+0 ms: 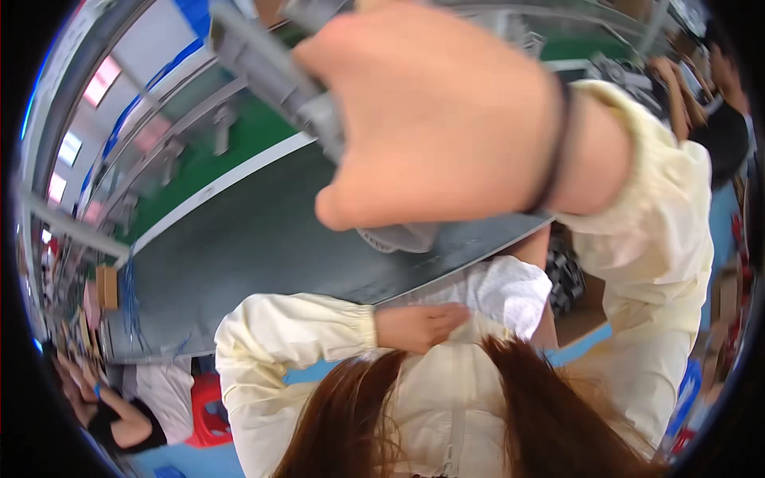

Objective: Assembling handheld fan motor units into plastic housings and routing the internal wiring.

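Observation:
My right hand (446,119) is raised close to the head camera, its back filling the upper middle and slightly blurred. It is closed around a grey plastic part (267,68), whose long arm sticks out to the upper left. A pale, rounded piece (402,237) shows below the hand; whether it belongs to the same part I cannot tell. My left hand (422,327) lies low near the table's front edge, against my lap, fingers stretched out and with nothing visible in them. White fabric (510,295) is beside its fingertips.
A dark work table (263,239) stretches in front of me, with a green conveyor belt (255,135) beyond its white edge. At the left end are a small cardboard box (107,287) and a red stool (209,410). Co-workers sit at lower left and upper right.

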A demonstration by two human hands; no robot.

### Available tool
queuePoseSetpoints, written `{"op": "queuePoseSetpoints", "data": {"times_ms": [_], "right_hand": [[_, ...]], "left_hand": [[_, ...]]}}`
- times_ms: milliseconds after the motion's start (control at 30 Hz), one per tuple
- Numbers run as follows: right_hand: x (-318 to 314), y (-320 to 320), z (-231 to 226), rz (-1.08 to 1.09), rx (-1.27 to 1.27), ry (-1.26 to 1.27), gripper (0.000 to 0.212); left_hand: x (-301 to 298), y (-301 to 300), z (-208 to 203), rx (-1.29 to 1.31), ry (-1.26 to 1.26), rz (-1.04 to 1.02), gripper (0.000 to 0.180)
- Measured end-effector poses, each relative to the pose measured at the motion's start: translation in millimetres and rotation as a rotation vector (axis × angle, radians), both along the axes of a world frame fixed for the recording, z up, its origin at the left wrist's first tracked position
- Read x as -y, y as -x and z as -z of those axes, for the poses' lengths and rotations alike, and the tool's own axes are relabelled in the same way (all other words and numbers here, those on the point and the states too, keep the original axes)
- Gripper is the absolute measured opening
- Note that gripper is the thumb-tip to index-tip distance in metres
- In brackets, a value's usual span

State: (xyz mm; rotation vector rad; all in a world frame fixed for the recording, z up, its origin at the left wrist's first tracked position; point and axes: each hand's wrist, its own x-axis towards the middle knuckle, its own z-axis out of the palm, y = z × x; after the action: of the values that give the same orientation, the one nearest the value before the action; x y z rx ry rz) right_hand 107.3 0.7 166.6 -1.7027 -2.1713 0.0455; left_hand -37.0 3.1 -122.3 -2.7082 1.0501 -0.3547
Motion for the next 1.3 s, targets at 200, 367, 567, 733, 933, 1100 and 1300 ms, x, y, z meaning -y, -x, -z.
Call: {"op": "queuePoseSetpoints", "data": {"times_ms": [200,367,567,733,933,1100,1300], "right_hand": [[-96.7,84.7,65.0,-0.069,0.059,0.340,0.048],[-142.7,112.8,107.0,-0.060,0.113,0.463,0.058],[-175.0,138.9,166.7,0.002,0.168,0.359,0.060],[-165.9,137.1,212.7,-0.056,-0.081,0.262,0.053],[-136.5,118.9,218.9,-0.254,-0.360,0.020,0.064],[-64.7,71.0,205.9,-0.452,-0.728,-0.283,0.056],[106.7,-81.1,254.0,-0.287,-0.601,-0.929,0.014]], "left_hand": [[14.3,-2.1,27.4,0.116,0.172,0.081,0.035],[17.6,-7.1,29.7,0.027,0.097,0.035,0.035],[16.5,-12.6,38.3,-0.076,0.182,-0.001,0.034],[14.5,-11.2,41.2,-0.086,0.187,-0.163,0.039],[11.2,-13.4,-5.2,-0.332,0.796,-0.301,0.046],[11.4,-12.1,16.9,-0.170,0.175,-0.339,0.046],[-3.6,-10.9,-41.5,-0.275,0.237,-0.299,0.019]]}}
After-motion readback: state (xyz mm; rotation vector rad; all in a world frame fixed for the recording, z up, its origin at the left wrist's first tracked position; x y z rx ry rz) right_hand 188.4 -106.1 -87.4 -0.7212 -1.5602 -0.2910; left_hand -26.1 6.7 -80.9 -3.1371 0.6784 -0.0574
